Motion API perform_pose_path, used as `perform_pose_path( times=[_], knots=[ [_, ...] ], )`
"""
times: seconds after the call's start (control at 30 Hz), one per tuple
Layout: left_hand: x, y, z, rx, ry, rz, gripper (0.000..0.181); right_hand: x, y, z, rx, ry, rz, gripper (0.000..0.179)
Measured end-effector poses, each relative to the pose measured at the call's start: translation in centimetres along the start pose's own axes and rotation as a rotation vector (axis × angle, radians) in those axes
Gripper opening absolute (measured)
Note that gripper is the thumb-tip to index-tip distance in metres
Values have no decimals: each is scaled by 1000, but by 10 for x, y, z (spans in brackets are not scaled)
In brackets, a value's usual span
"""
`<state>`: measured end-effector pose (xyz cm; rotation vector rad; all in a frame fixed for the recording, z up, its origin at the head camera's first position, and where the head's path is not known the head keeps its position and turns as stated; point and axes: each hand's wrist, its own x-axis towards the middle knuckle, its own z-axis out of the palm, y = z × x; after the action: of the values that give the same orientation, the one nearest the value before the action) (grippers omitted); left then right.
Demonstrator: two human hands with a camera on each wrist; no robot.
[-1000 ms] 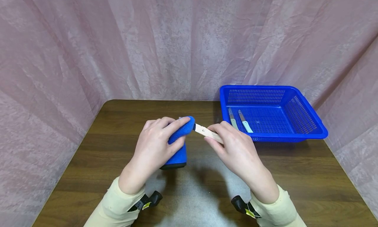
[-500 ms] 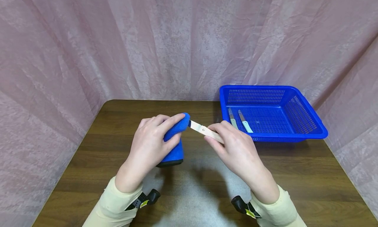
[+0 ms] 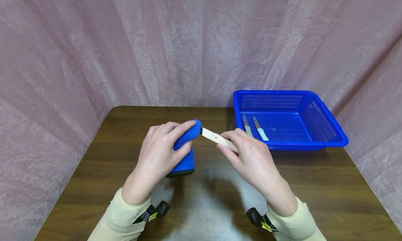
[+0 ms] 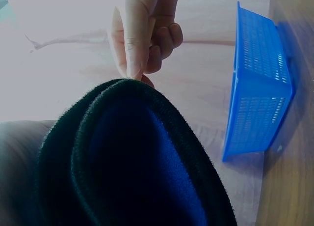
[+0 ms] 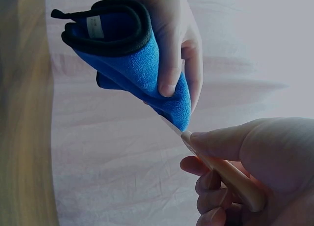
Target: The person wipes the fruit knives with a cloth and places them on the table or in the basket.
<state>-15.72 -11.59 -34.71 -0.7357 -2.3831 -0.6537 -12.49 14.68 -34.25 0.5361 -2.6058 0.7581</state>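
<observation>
In the head view my left hand (image 3: 155,152) grips a folded blue cloth (image 3: 186,161) with dark edging, thumb on the near side and fingers over the top. The cloth wraps the front part of a knife's blade, so the tip is hidden. My right hand (image 3: 251,155) holds that knife (image 3: 221,140) by its pale cream handle, and a short bright stretch of blade shows between handle and cloth. From the right wrist, the knife handle (image 5: 235,179) lies across the curled fingers, thumb along it. The cloth's open folded end (image 4: 167,162) fills the left wrist view.
A blue plastic basket (image 3: 290,144) stands at the back right of the wooden table (image 3: 110,157). Inside lie two knives, one with a greenish handle (image 3: 248,130) and one with a light blue handle (image 3: 262,134). A pink curtain (image 3: 176,49) hangs behind the table.
My left hand has drawn the cloth slightly left and up along the blade, baring more of it near the handle. In the last half second almost nothing moved; the right hand stayed put.
</observation>
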Motion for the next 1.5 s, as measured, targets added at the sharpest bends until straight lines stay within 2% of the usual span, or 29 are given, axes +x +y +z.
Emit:
perform_pose_path(
  times=[0.87,1.5],
  knots=[
    [0,-4,-4,-6,2,-31,51,0,-1,-1,26,6,6,19],
    [1,-3,-5,-14,-3,-14,52,0,-2,-2,33,5,2,19]
  ],
)
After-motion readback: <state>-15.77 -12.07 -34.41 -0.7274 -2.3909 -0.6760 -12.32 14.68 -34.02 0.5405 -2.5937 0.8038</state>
